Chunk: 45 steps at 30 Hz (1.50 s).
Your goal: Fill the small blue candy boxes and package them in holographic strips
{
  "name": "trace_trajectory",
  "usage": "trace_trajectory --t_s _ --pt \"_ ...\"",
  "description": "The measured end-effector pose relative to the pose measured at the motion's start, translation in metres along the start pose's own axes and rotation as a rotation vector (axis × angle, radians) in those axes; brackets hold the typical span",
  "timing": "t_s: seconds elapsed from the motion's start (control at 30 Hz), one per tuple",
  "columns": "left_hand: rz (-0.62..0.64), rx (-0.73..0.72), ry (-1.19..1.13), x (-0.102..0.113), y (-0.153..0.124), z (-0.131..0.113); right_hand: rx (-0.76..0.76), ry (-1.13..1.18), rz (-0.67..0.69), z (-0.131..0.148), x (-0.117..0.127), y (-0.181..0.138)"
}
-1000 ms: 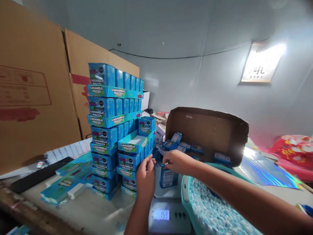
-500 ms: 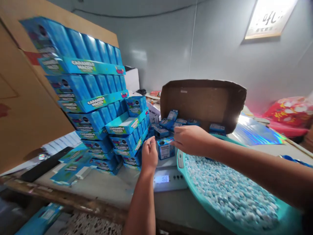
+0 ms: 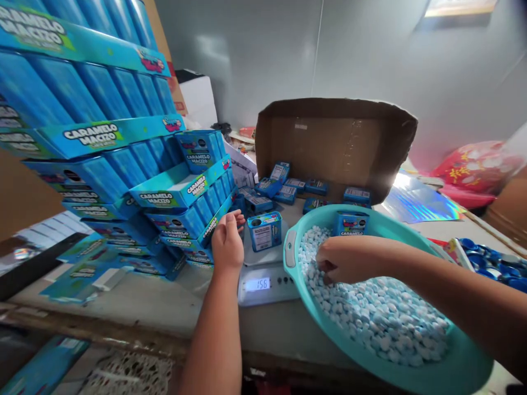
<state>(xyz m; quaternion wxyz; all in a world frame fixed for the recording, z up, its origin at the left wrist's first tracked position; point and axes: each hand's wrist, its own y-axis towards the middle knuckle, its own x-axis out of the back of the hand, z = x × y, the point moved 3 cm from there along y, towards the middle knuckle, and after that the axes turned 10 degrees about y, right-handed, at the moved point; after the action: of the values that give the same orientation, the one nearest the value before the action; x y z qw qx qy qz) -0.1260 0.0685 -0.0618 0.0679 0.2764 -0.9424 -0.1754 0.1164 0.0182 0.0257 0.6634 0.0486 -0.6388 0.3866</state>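
1. The blue tin (image 3: 265, 233) stands upright on the scale (image 3: 267, 299), between the two hands. The left hand (image 3: 228, 240) is the nearer one: the tin is just to the right of its fingertips. Whether they touch, I cannot say surely.
2. From the right hand (image 3: 335, 260), this same tin lies to the left and a little farther away – the rim of the teal basin (image 3: 465, 356) comes between them. The long side of the tin's top runs across the view, roughly from left to right.
3. The left hand has its fingers loosely bent, with the palm toward the tin; I see nothing held in it.
4. The right hand is lowered into the basin, fingers curled down among the pale blue candies (image 3: 382, 318). Its fingertips are hidden, so I cannot tell how closed it is, or if it has hold of some candies.
5. The counting: one scale, its display (image 3: 257, 284) showing 156; one tin upon it; one basin; one more tin (image 3: 349, 222) inside the basin, at the far side.
6. Near the mouth of one cardboard box (image 3: 329, 142) there are scattered tins (image 3: 280, 171), at least eight – they overlap, so the exact number is not certain.
7. At the left rise two stacks of display trays, the taller stack (image 3: 115, 131) and the lower stack (image 3: 193, 219). The candies are too many for counting.
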Motion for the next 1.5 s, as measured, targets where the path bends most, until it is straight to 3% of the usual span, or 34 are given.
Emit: trace_trajectory --t_s 0.43,0.97,1.5 --pt "0.024 0.013 0.037 -0.001 -0.001 -0.001 0.019 0.126 -0.055 -0.018 0.007 0.004" --pt "0.018 0.019 0.05 0.001 0.0 0.002 0.125 0.154 -0.094 -0.013 0.002 0.011" --pt "0.152 -0.006 0.088 0.0 -0.004 -0.007 0.134 0.134 -0.04 -0.011 0.001 0.006"
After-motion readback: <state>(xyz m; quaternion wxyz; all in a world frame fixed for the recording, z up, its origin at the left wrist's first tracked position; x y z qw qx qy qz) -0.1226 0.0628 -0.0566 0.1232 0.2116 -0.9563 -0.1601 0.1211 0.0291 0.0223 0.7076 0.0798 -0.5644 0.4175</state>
